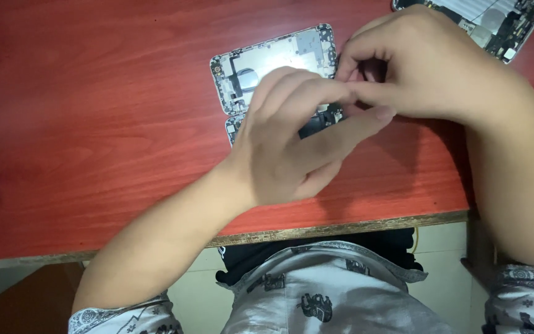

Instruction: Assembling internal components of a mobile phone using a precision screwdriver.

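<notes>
Opened phone (273,62) lies near the counter (94,124) far edge. Left hand (292,142) and right hand (415,62) pinch together above it; contents unclear. Risk: a slipped fingertip could tear internal connectors.

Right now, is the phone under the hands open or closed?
Open. The phone lies with its inner metal plate and parts exposed; left hand and right hand cover its right end.

We have a single view, worn on the head and looking steeply down from close above at the red wooden table (94,124). The table's near edge crosses the lower frame, with our lap below it at the bottom centre.
</notes>
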